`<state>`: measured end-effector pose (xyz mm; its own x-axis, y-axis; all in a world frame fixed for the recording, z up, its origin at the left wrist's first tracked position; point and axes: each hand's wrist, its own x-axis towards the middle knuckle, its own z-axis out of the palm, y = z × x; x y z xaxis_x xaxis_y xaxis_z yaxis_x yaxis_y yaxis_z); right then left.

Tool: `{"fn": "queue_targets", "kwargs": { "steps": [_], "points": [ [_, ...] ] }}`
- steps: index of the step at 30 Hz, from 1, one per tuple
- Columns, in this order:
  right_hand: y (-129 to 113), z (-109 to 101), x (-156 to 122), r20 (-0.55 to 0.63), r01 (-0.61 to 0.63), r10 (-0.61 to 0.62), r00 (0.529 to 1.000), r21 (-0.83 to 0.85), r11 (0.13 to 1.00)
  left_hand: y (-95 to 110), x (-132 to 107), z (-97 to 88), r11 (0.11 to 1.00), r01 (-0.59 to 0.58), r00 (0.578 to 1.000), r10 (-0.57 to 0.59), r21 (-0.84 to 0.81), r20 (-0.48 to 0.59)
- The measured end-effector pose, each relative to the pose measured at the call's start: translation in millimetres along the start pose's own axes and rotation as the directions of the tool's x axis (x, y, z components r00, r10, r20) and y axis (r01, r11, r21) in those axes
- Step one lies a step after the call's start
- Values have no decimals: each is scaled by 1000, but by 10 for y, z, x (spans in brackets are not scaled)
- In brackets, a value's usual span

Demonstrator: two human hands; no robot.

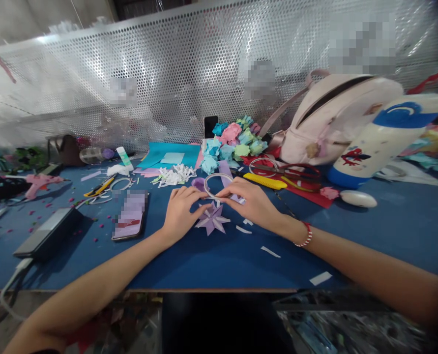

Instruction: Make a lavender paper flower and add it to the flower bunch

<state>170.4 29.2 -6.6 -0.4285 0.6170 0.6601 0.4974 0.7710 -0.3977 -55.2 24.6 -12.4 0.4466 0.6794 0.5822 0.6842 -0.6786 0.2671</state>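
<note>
A narrow white ring (206, 186), which looks like a thin roll of tape, stands on edge above the table, its lower rim pinched in my right hand (253, 202). A short white strip shows just under it. Below lies a purple folded paper star (212, 221) with white bands on its points. My left hand (184, 209) is closed at the star's upper left, thumb over a point and fingertips close to the ring. Behind the hands are purple paper strips (225, 169). Small white scraps (244, 229) are scattered right of the star.
Left are a phone (131, 216), a power bank (49, 231), a pink glue gun (42, 184) and a yellow cutter (101, 187). Behind sit white paper pieces (174, 174) and crumpled paper flowers (237, 137). Right are a yellow knife (265, 181), a backpack (325, 123) and a bottle (369, 142).
</note>
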Motion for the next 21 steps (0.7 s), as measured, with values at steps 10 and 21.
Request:
{"fn": "queue_targets", "kwargs": {
  "steps": [10,21],
  "points": [
    [-62,-17,71,95,-195,173,980,340,920,138,-2,-21,983,-164,982,155,-79,-107],
    [551,-267,154,-118,-346,496,861,578,739,162,-48,-121,973,-231,960,223,-29,-167]
  ]
}}
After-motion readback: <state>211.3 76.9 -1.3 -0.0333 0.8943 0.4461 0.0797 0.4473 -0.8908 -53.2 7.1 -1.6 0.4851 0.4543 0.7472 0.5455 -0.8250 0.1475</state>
